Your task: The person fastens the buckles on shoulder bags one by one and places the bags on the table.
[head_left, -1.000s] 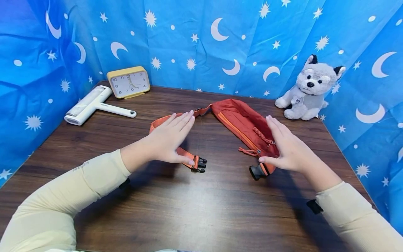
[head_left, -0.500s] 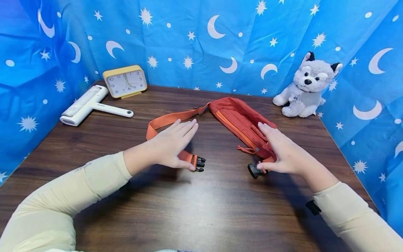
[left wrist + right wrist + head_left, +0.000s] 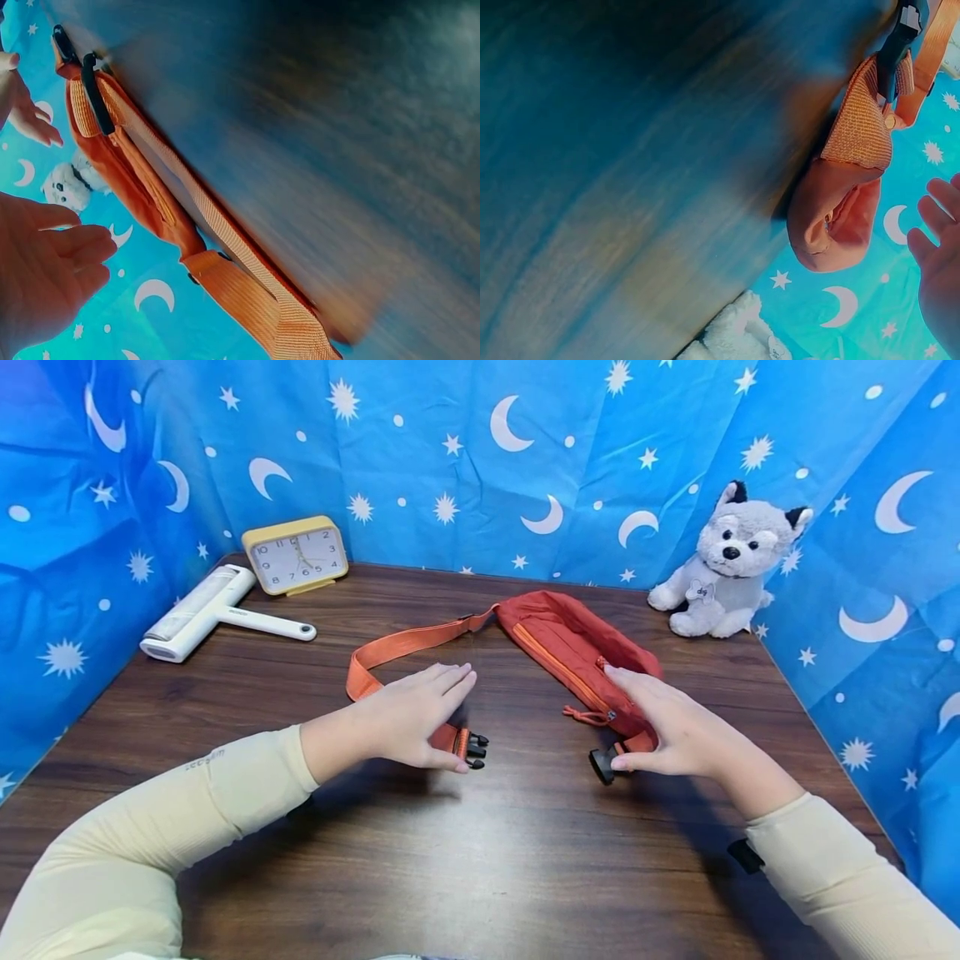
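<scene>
Hands point(image 3: 408, 718) point(image 3: 671, 722) apart — red bag point(image 3: 566, 642) near table's back edge point(image 3: 420, 575).

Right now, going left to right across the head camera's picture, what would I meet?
White T-shaped tool, yellow clock, left hand, pronged black buckle, red bag, gray plush dog.

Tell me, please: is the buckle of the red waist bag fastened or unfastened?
Unfastened: the black pronged half lies by the left hand, apart from the socket half by the right hand.
</scene>
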`<control>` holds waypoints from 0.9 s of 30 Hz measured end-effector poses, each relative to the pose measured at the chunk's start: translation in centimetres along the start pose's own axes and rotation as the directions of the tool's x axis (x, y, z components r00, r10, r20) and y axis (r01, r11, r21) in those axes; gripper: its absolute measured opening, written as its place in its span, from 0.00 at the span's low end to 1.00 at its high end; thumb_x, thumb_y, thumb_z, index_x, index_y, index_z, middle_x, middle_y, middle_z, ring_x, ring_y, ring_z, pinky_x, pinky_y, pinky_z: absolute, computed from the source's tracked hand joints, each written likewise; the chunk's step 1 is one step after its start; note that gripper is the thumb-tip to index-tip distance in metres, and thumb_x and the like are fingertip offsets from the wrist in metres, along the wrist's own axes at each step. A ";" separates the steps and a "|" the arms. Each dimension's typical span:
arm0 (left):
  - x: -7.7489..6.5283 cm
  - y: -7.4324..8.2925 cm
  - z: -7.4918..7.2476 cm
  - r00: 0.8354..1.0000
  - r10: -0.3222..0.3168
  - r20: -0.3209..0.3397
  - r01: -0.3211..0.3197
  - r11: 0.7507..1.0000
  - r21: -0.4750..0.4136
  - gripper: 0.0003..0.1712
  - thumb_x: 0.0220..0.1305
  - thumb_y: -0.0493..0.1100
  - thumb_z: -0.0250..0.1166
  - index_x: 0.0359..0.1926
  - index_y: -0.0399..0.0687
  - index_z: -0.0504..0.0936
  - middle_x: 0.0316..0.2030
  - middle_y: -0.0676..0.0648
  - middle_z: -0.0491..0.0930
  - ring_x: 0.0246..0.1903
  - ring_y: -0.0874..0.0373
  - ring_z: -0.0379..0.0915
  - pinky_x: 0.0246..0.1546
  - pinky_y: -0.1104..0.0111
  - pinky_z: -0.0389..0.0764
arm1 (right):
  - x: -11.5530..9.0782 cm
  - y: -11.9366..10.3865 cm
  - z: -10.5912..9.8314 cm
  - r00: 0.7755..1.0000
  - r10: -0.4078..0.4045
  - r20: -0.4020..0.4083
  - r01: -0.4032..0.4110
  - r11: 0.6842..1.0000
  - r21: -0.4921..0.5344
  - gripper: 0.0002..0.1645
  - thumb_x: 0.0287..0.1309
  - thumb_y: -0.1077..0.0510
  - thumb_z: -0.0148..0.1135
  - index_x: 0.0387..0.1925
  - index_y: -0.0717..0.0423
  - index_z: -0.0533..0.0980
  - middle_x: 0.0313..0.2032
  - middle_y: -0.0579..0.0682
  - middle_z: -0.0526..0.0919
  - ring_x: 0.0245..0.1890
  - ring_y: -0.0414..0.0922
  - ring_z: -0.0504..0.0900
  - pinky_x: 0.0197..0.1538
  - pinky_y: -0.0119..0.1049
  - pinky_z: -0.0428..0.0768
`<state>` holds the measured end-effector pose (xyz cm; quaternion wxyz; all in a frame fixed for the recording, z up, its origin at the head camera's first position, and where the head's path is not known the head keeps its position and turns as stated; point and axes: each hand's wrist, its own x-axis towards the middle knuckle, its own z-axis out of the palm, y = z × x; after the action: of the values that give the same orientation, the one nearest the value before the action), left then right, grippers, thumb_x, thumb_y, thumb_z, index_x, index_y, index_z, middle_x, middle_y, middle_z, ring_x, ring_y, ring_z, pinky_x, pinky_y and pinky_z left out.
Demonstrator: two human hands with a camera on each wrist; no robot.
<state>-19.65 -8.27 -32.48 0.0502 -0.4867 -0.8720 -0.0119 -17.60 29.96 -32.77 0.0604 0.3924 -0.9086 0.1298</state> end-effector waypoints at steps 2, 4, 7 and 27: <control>0.0 0.1 0.0 1.000 0.000 0.002 0.000 1.000 0.003 0.62 0.50 0.78 0.53 0.67 0.30 0.56 0.66 0.34 0.56 0.66 0.45 0.51 0.64 0.59 0.52 | -0.1 0.0 0.1 1.000 0.002 0.005 -0.002 1.000 0.001 0.66 0.38 0.36 0.73 0.71 0.57 0.49 0.69 0.55 0.55 0.67 0.52 0.55 0.66 0.40 0.51; 0.1 0.3 0.0 1.000 0.000 0.002 0.000 1.000 0.003 0.61 0.50 0.78 0.53 0.66 0.30 0.58 0.65 0.34 0.58 0.65 0.45 0.53 0.63 0.60 0.56 | -0.2 0.0 0.2 1.000 0.005 0.010 -0.005 1.000 0.000 0.66 0.38 0.35 0.73 0.71 0.56 0.50 0.68 0.56 0.56 0.67 0.53 0.56 0.66 0.42 0.52; 0.3 0.4 0.0 1.000 -0.001 0.008 0.001 1.000 -0.002 0.60 0.51 0.77 0.53 0.66 0.30 0.59 0.65 0.34 0.59 0.64 0.44 0.54 0.62 0.59 0.58 | -0.4 -0.1 0.4 1.000 0.009 0.016 -0.009 1.000 0.002 0.66 0.37 0.34 0.73 0.71 0.57 0.50 0.68 0.56 0.57 0.66 0.54 0.57 0.66 0.42 0.52; 0.9 1.1 0.7 0.999 0.043 -0.021 -0.044 0.999 -0.007 0.53 0.48 0.73 0.61 0.55 0.29 0.70 0.50 0.38 0.71 0.50 0.46 0.64 0.51 0.59 0.70 | -1.4 -0.3 0.9 0.988 0.044 0.148 -0.058 0.995 0.087 0.56 0.36 0.44 0.77 0.64 0.63 0.62 0.62 0.53 0.67 0.62 0.52 0.63 0.58 0.52 0.62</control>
<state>-19.26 -6.92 -33.12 0.0580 -0.5056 -0.8606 -0.0190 -16.37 30.48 -33.88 -0.0276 0.3799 -0.9134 0.1436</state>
